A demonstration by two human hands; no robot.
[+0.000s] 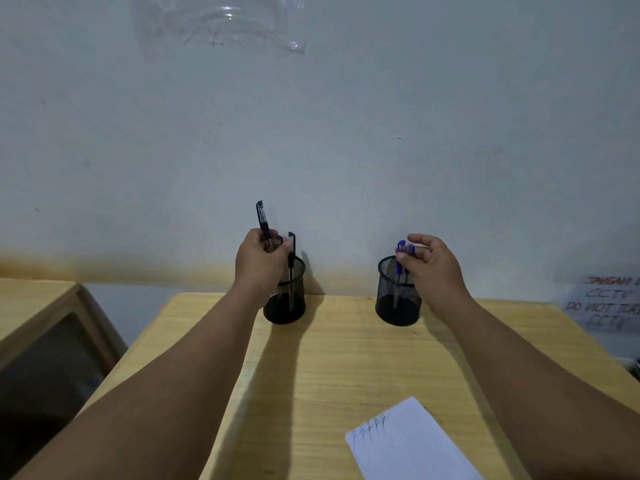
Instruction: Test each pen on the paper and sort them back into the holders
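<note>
Two black mesh holders stand at the back of the wooden table, the left holder [289,306] and the right holder [393,299]. My left hand [259,261] grips a black-capped pen [262,220] above the left holder, cap end up. A second black pen [292,258] stands inside that holder. My right hand [433,268] pinches a blue-capped pen [401,254] whose lower end is inside the right holder. A white paper [412,445] with several blue scribbles lies at the front right of the table.
The table [329,368] stands against a pale wall. A lower wooden cabinet [38,306] sits to the left across a gap. A paper notice with handwriting [609,303] hangs on the wall at the right edge. Clear plastic [228,26] is taped high on the wall.
</note>
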